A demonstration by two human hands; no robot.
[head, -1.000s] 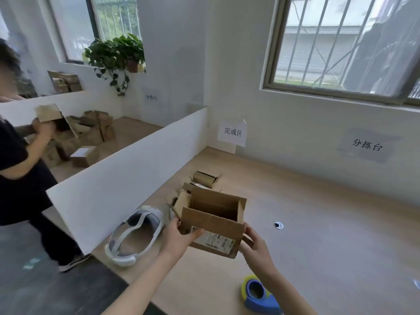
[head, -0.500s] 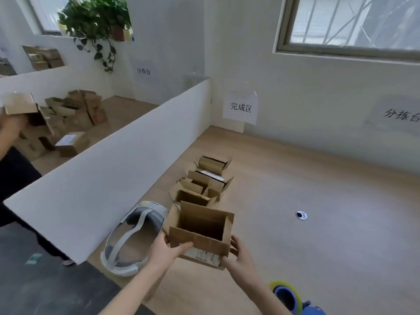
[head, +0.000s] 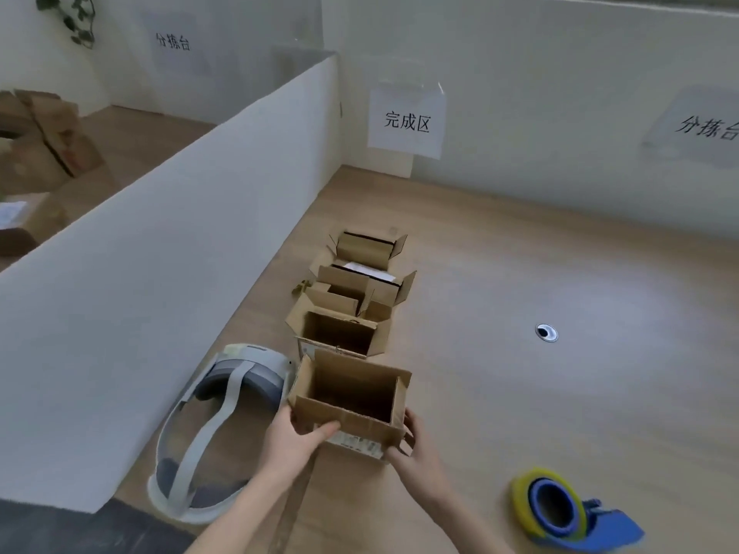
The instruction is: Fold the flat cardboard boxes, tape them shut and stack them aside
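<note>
A small open-topped cardboard box (head: 362,423) with a white label on its near side sits low over the wooden table. My left hand (head: 294,443) grips its left near corner, thumb across the front. My right hand (head: 418,453) holds its right near corner. Behind it runs a row of three more open cardboard boxes: the nearest (head: 340,333), the middle one (head: 360,287) and the farthest (head: 366,247). A blue tape dispenser (head: 568,513) with a yellow-rimmed roll lies on the table at the lower right.
A white VR headset (head: 218,429) lies left of the held box, against a white divider panel (head: 160,253). Beyond the divider are piled cardboard boxes (head: 36,149). A paper sign (head: 406,119) hangs on the back wall. A small round grommet (head: 546,333) sits in the table (head: 560,253).
My view has tilted down and moved closer. Both hands have carried the open box forward and lower, to just behind the row of boxes. The person at the left has left the view.
</note>
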